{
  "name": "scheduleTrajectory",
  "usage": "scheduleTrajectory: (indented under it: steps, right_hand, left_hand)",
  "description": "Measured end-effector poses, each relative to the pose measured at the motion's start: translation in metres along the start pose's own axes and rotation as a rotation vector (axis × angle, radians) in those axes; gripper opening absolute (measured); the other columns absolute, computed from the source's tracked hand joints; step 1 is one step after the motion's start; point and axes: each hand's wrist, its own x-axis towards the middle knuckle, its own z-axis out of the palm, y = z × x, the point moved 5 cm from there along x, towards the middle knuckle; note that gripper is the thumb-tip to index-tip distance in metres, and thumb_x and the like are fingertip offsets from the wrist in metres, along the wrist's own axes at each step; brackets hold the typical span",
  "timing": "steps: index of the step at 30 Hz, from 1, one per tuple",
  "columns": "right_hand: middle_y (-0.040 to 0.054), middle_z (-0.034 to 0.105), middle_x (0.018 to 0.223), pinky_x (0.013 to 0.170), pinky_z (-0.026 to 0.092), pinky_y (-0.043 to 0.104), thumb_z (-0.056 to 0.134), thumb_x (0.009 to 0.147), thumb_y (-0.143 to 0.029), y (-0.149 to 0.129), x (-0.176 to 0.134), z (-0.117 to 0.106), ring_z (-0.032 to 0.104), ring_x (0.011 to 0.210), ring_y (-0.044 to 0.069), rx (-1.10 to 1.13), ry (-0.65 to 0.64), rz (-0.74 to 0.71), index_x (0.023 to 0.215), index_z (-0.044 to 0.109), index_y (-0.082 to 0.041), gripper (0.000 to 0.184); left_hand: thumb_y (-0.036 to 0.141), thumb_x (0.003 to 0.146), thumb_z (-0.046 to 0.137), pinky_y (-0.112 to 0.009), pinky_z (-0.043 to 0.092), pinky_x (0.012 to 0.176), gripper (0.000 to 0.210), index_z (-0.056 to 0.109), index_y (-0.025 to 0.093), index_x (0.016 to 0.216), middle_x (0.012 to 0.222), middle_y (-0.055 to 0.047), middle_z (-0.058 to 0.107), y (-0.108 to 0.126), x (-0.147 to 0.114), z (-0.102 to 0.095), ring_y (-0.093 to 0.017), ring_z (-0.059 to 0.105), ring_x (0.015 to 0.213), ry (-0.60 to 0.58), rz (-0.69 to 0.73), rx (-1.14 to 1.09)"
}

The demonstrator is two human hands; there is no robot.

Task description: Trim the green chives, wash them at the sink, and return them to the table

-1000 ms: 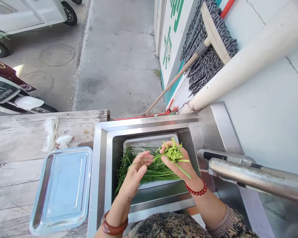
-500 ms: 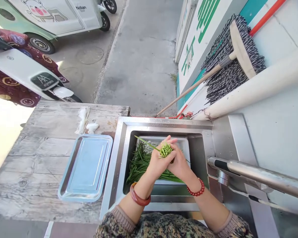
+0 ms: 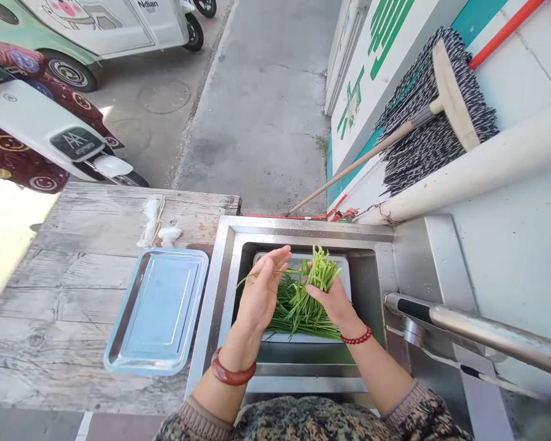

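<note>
My right hand (image 3: 333,300) is closed around a bunch of garlic chives (image 3: 320,272), its pale cut ends pointing up and its green leaves hanging down. To the left, my left hand (image 3: 259,294) is apart from the bunch with fingers stretched out. A single long chive (image 3: 291,271) runs from the bunch across to that hand; whether the fingers pinch it I cannot tell. Under both hands, more garlic chives (image 3: 282,312) lie in a metal tray (image 3: 344,269) inside the steel sink (image 3: 365,306). The hands partly hide the tray.
Left of the sink, a blue-filmed metal tray (image 3: 160,306) rests on a weathered wooden table (image 3: 37,306), near some white string (image 3: 150,220). A faucet (image 3: 441,315) reaches in from the right. Beyond are a mop (image 3: 422,116), a white pipe (image 3: 482,153) and a parked scooter (image 3: 50,122).
My hands, earlier cupped together around the bunch, have separated. The left hand moved left and opened out; the right hand keeps the bunch, now tilted so its length shows.
</note>
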Motion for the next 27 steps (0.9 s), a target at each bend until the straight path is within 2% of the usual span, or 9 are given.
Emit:
scheduleTrajectory:
  steps: [4,7,10,12,13,16,19,23,27]
  right_hand:
    - [0.0038,0.073,0.099,0.092,0.052,0.044,0.071,0.075,-0.037,-0.007,-0.001,-0.013,0.068,0.094,0.025,0.142,0.033,0.009,0.111,0.064,-0.026,0.038]
    - [0.004,0.072,0.099,0.092,0.051,0.044,0.071,0.075,-0.038,-0.013,-0.002,-0.021,0.067,0.095,0.026,0.143,0.057,0.016,0.111,0.064,-0.026,0.039]
    - [0.0036,0.073,0.097,0.093,0.051,0.044,0.07,0.076,-0.037,-0.013,-0.003,-0.023,0.067,0.096,0.026,0.125,0.064,0.017,0.112,0.065,-0.025,0.038]
    - [0.0034,0.073,0.098,0.094,0.051,0.044,0.07,0.076,-0.036,-0.011,-0.004,-0.021,0.067,0.096,0.026,0.106,0.068,0.014,0.112,0.066,-0.025,0.038]
    - [0.0037,0.073,0.101,0.094,0.051,0.043,0.07,0.077,-0.035,-0.009,-0.005,-0.019,0.067,0.096,0.025,0.089,0.064,0.015,0.113,0.066,-0.025,0.038]
    - [0.0054,0.072,0.114,0.095,0.053,0.044,0.069,0.077,-0.034,-0.008,-0.007,-0.008,0.068,0.099,0.025,-0.001,0.042,0.033,0.119,0.064,-0.025,0.043]
    - [0.008,0.069,0.124,0.101,0.051,0.046,0.071,0.076,-0.034,-0.018,-0.008,-0.001,0.065,0.111,0.028,-0.106,0.053,-0.002,0.124,0.063,-0.024,0.05]
    - [0.0087,0.062,0.137,0.109,0.045,0.047,0.066,0.083,-0.036,-0.032,-0.009,-0.005,0.058,0.125,0.028,-0.195,0.088,-0.08,0.131,0.06,-0.024,0.049]
    - [0.0092,0.066,0.13,0.106,0.046,0.046,0.064,0.085,-0.035,-0.031,-0.009,-0.012,0.061,0.121,0.027,-0.405,-0.01,-0.143,0.119,0.067,-0.023,0.036]
  left_hand:
    - [0.04,0.079,0.074,-0.039,0.049,0.096,0.028,0.071,0.018,0.095,0.114,-0.011,0.073,-0.031,-0.001,-0.049,-0.022,0.068,0.102,0.158,-0.188,0.017]
    - [0.039,0.072,0.078,-0.044,0.048,0.098,0.038,0.069,0.015,0.1,0.114,-0.015,0.071,-0.066,-0.012,-0.087,-0.025,0.068,0.101,0.213,-0.348,0.255]
    - [0.035,0.074,0.076,-0.049,0.043,0.105,0.055,0.06,0.017,0.123,0.128,-0.018,0.062,-0.062,-0.018,-0.112,-0.029,0.062,0.117,0.39,-0.166,0.613]
    - [0.036,0.08,0.071,-0.052,0.036,0.112,0.063,0.05,0.018,0.136,0.143,-0.019,0.051,-0.036,-0.018,-0.098,-0.031,0.05,0.132,0.397,0.138,0.86]
    - [0.037,0.082,0.069,-0.054,0.031,0.116,0.068,0.044,0.019,0.142,0.15,-0.019,0.045,-0.022,-0.017,-0.081,-0.032,0.043,0.139,0.321,0.293,0.97]
    - [0.041,0.083,0.07,-0.056,0.015,0.122,0.078,0.034,0.025,0.151,0.161,-0.015,0.03,-0.003,-0.018,-0.015,-0.033,0.023,0.15,-0.158,0.541,1.141]
    - [0.046,0.08,0.073,-0.057,0.012,0.122,0.085,0.034,0.027,0.153,0.163,-0.016,0.024,-0.016,-0.025,0.028,-0.036,0.02,0.151,-0.471,0.471,1.044]
    - [0.042,0.086,0.067,-0.051,0.022,0.122,0.094,0.012,0.021,0.159,0.164,-0.018,0.02,-0.05,-0.039,0.036,-0.033,0.023,0.15,-0.44,0.326,0.735]
    - [0.031,0.076,0.076,-0.049,0.027,0.121,0.092,0.028,0.017,0.154,0.157,-0.018,0.036,-0.078,-0.048,0.031,-0.033,0.034,0.145,-0.399,0.249,0.614]
